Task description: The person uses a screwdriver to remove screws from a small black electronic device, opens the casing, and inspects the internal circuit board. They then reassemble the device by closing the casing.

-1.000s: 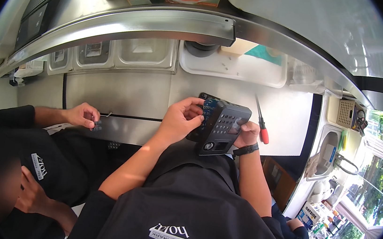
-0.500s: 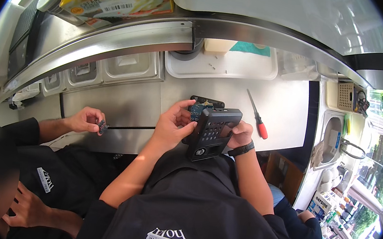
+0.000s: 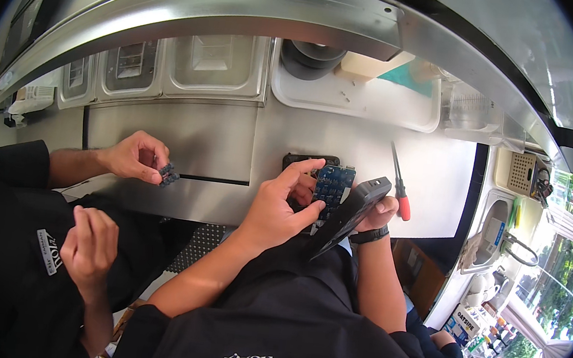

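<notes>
Head view: the right hand [image 3: 377, 216] has tipped the flat black plastic housing [image 3: 351, 216] it grasps, baring more blue rectangular circuit board [image 3: 335, 182], pinched by the left hand [image 3: 276, 205] above the steel counter [image 3: 434, 189]; access looks easier.

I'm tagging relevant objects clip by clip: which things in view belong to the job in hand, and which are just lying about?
Part of the job:
- blue circuit board, touched by the left hand
- black casing, held in the right hand
- red-handled screwdriver, probably; it lies untouched

Seemingly just lying about:
- white tray
- metal containers
- beige basket
</notes>
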`<state>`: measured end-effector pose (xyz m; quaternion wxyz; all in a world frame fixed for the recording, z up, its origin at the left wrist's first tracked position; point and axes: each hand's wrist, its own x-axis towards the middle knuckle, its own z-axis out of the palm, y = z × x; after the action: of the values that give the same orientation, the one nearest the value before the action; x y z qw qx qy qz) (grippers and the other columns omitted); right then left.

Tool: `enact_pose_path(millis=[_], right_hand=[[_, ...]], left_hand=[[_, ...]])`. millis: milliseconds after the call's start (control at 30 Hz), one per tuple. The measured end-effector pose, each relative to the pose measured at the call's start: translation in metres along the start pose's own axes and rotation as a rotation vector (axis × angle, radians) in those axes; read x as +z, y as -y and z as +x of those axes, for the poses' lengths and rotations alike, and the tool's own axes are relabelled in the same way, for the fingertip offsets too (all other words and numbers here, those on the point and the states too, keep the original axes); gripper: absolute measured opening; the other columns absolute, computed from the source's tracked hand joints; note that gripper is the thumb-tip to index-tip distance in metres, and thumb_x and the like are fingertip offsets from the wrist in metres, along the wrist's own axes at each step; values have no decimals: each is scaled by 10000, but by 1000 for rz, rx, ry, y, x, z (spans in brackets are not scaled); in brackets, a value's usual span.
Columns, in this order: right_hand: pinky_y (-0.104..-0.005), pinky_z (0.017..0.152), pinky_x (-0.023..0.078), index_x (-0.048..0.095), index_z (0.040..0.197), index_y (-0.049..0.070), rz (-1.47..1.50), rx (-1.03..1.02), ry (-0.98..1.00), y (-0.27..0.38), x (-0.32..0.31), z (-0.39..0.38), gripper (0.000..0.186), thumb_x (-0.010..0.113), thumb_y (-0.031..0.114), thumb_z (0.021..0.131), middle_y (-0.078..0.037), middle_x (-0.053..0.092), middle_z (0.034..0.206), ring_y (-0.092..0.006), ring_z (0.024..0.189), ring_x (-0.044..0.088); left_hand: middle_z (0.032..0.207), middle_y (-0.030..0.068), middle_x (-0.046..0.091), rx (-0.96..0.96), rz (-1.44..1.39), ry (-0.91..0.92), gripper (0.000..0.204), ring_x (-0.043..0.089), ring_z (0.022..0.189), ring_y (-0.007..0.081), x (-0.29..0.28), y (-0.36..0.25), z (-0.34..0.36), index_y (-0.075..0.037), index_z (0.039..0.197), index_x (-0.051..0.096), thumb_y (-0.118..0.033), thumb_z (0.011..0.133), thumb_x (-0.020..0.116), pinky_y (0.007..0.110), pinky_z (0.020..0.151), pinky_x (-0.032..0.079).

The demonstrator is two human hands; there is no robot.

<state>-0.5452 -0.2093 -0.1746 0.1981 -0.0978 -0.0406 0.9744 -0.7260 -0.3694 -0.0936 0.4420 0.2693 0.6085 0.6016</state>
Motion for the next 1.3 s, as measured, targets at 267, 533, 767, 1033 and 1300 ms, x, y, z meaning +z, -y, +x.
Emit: enact_pose_path(millis=[267, 533, 767, 1033, 1300], right_hand=[[-523, 879, 615, 668, 901, -32, -10, -2, -96, -6, 1, -5, 302, 635, 143, 656, -196, 706, 981, -388, 929, 726], [-555, 1001, 595, 676, 1024, -62, 75, 61, 23, 0, -12, -7, 393, 616, 127, 685, -258, 723, 1153, -447, 1090, 723], [-560, 1005, 591, 656, 1120, -105, 113, 72, 77, 3, -23, -3, 481, 602, 134, 706, -289, 709, 1202, -458, 1095, 719], [-554, 1018, 592, 690, 1150, -132, 83, 43, 24, 5, -25, -8, 554, 603, 150, 681, -320, 715, 1240, -471, 1110, 722], [-586, 1123, 523, 673, 1017, -58, 166, 145, 78, 8, -28, -11, 385, 594, 133, 692, -342, 663, 1367, -479, 1273, 657]], left_hand=[[1040, 65, 738, -84, -4, -97, 675, 682, 850, 136, 5, 2, -15, -54, 1503, 545, -8, 884, 811, 291, 861, 563], [962, 108, 756, 169, 586, -287, 357, 699, 860, 227, -42, -85, -90, -30, 1214, 725, -57, 872, 823, 345, 778, 578], [1148, 81, 721, -59, 1198, -58, 371, 592, 1165, 328, -167, -125, -63, -57, 1160, 762, 27, 798, 743, 447, 918, 552], [1349, 8, 676, -88, 1312, 223, 314, 461, 1419, 371, -166, -92, -46, -119, 1070, 761, -64, 768, 825, 510, 1155, 368], [1049, 100, 720, -199, 499, 186, 174, 684, 1055, 268, -119, -87, -22, -44, 1136, 741, -29, 964, 718, 362, 899, 520]])
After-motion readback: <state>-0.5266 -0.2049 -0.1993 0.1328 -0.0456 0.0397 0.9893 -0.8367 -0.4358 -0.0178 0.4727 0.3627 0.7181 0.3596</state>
